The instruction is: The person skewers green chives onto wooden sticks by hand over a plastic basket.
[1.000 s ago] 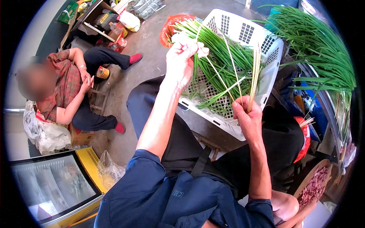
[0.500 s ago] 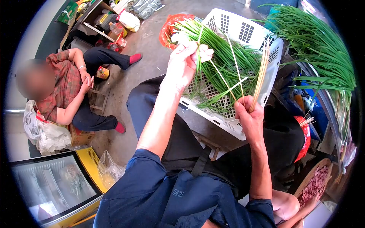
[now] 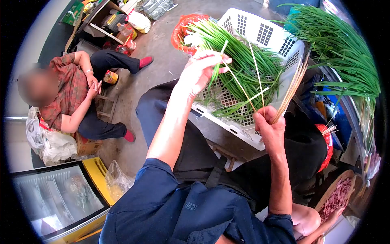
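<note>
Nearest me on the left, the left hand (image 3: pixel 202 72) has thumb and forefinger pinched together on a chive (image 3: pixel 224 46), right by a stick's (image 3: pixel 240 84) upper tip; whether they grip that tip too, I can't tell. Beyond, loose greens (image 3: pixel 248 57) lie in the white basket (image 3: pixel 252 28). The right hand (image 3: pixel 271 129) has its fingers closed round a fanned bundle (image 3: pixel 293 88), its thumb at the stick's lower end.

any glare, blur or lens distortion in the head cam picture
Head view: fisheye-like bending, with black corners; head view: left hand brightly lit, partly washed out, right hand less so; head view: seated person's head blurred.
</note>
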A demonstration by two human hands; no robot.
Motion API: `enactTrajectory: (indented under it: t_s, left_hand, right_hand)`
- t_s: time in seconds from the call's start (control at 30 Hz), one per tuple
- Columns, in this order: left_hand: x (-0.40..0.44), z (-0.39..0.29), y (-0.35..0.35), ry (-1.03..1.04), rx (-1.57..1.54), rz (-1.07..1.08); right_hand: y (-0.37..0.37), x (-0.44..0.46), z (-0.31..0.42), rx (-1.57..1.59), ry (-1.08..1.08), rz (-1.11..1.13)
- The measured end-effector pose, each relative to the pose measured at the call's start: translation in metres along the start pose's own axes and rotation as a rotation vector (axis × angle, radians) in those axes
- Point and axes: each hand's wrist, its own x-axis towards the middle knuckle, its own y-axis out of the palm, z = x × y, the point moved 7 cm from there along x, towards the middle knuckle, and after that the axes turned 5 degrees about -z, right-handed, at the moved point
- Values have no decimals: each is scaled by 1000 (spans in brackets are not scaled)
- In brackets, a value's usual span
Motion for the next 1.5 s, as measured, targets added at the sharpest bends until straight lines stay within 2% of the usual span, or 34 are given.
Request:
enactTrajectory:
  t_s: [0.17,0.23,0.37,0.47,0.5,0.53,0.6,0.63,0.7,0.73,0.8,0.9,1.07,1.13,1.23,1.3,1.37,1.43,1.5]
  left_hand:
    - [-10,42,23,-167,152,101]
    - [-14,59,30,-245,222,78]
    - [-15,73,34,-278,274,130]
    - [1,61,0,-121,267,-157]
    - [11,50,-23,88,491,-257]
    - [12,26,-37,315,867,-461]
    - [-4,-25,-32,937,1392,-666]
    - [-9,-38,-33,1017,1437,-743]
    - [-10,-48,-37,929,1636,-894]
    - [-6,-47,-41,930,1636,-894]
    - [10,-37,-58,734,1670,-872]
    - [25,-26,-76,620,1475,-812]
    - [26,-29,-84,698,1315,-844]
    - [17,-40,-75,688,838,-728]
    - [3,-71,-42,875,572,-579]
    - [1,-88,-37,883,452,-445]
    - [-10,-104,-22,923,442,-409]
    - [-16,-103,-3,827,312,-302]
    - [-7,-85,-10,672,247,-284]
  right_hand:
    - [0,2,1,-12,0,-39]
    - [-2,5,-1,-4,7,-59]
    - [-5,11,-5,-3,0,-98]
    - [-4,16,-3,-10,-54,-135]
    - [-5,16,-4,-7,-54,-139]
    - [-4,15,-4,4,-70,-129]
    - [-3,13,0,-2,-67,-111]
    - [-3,12,-1,0,-66,-112]
    - [-1,11,-2,-15,-80,-98]
    - [-1,11,-2,-14,-80,-98]
    - [0,9,-2,-21,-77,-83]
    - [0,8,0,-6,-62,-78]
    - [-2,10,0,-14,-70,-87]
    - [-1,9,-2,-1,-50,-78]
    - [1,9,0,-6,-43,-69]
    - [1,9,1,-34,-33,-66]
    - [2,8,1,-62,-25,-63]
    - [3,7,3,-71,-43,-71]
    - [4,7,3,-48,-48,-57]
